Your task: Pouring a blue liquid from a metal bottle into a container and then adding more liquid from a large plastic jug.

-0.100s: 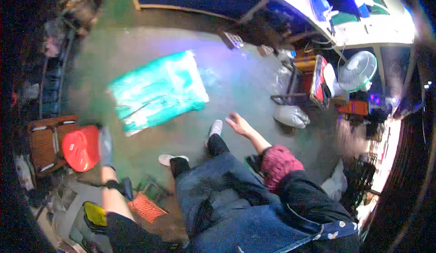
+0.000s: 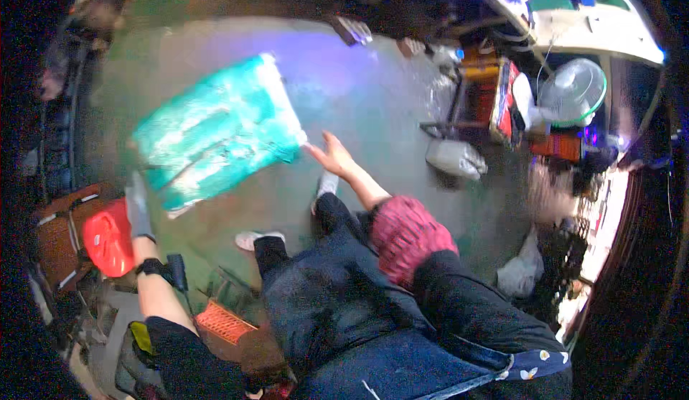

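Note:
A large teal woven sack [image 2: 215, 134] lies spread flat on the grey concrete floor [image 2: 373, 98] in front of me. My right hand [image 2: 331, 154] is bare and stretched forward from a red cuff, fingers apart, with its tips at the sack's near right corner. My left hand [image 2: 136, 205] wears a grey glove and a black wrist strap. Its fingers are extended beside the sack's near left edge. Whether either hand is touching the sack is blurred. My white shoes [image 2: 326, 184] stand just below the sack.
A red plastic seat [image 2: 108, 238] and a brown wooden chair [image 2: 54, 238] are at my left. An orange crate [image 2: 222, 321] sits by my left leg. At the right stand a white jug [image 2: 453, 159], a metal stand with a red box [image 2: 506, 98] and a white fan [image 2: 570, 87].
Both hands have moved forward and left toward the sack's near corners. The sack itself has barely shifted in view.

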